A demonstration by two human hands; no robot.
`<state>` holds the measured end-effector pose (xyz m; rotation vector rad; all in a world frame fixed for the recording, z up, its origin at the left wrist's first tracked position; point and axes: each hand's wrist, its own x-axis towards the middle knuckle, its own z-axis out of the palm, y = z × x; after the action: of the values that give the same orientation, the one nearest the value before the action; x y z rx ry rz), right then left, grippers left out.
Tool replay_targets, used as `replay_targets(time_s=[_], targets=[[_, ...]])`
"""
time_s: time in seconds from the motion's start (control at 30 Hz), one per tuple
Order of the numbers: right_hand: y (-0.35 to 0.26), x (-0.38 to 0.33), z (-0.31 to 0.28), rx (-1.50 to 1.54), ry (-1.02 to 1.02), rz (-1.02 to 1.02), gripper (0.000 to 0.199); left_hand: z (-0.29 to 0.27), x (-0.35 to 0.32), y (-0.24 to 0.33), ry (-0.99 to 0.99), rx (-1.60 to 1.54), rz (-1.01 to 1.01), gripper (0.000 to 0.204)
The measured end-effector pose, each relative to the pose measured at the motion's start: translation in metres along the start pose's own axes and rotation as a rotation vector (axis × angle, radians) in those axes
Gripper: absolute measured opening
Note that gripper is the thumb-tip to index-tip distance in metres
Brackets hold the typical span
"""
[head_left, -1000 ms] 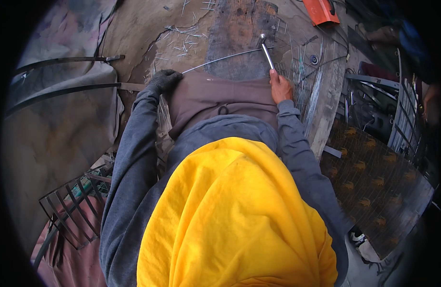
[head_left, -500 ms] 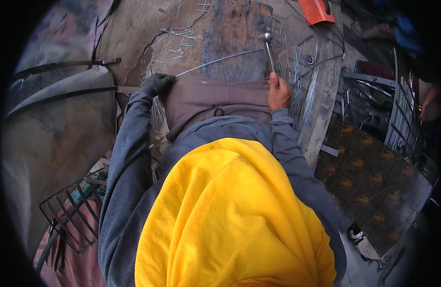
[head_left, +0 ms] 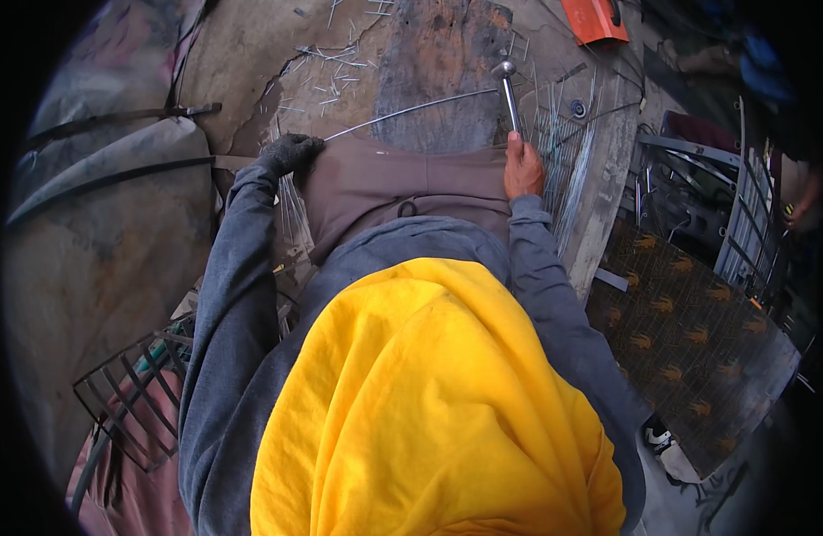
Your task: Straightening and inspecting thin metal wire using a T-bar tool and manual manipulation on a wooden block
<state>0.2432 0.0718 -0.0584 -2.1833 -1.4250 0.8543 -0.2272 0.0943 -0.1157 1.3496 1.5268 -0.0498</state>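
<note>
1. My gloved left hand (head_left: 291, 152) is closed round the near end of a long thin metal rod (head_left: 411, 109), pinning it at the edge of the stone slab (head_left: 438, 62).
2. The rod runs from those fingers up and to the right across the slab.
3. My right hand (head_left: 522, 168) grips the hammer (head_left: 508, 89), its head just beside the rod's far end, so the right hand is nearer.

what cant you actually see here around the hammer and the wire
Head view only:
- Left hand: its glove hides the grip on the wire.
- Hammer: the handle's lower end is hidden inside the right hand.
- Where the hammer head meets the wire: too small to tell contact.
- Lap and legs: hidden by the yellow hood.
</note>
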Motion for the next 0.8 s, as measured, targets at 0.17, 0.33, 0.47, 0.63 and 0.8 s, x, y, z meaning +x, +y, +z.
replay_targets(time_s=[0.17,0.33,0.47,0.63,0.8], targets=[[0.001,0.015,-0.005,-0.065,-0.046,0.071,0.072,-0.002,-0.002,0.022,-0.051,-0.081,-0.055,0.044],[-0.008,-0.005,-0.004,0.003,0.106,-0.03,0.071,0.001,0.004,-0.009,-0.042,-0.1,-0.037,0.044],[-0.002,0.003,-0.001,-0.13,0.001,-0.018,0.066,0.002,0.003,-0.027,-0.023,-0.024,-0.004,0.046],[-0.019,-0.017,-0.01,-0.002,0.068,-0.031,0.066,0.006,-0.004,-0.02,0.035,-0.015,-0.036,0.041],[0.001,-0.002,0.007,-0.203,-0.047,0.017,0.068,0.005,-0.015,-0.034,0.053,-0.09,-0.016,0.039]])
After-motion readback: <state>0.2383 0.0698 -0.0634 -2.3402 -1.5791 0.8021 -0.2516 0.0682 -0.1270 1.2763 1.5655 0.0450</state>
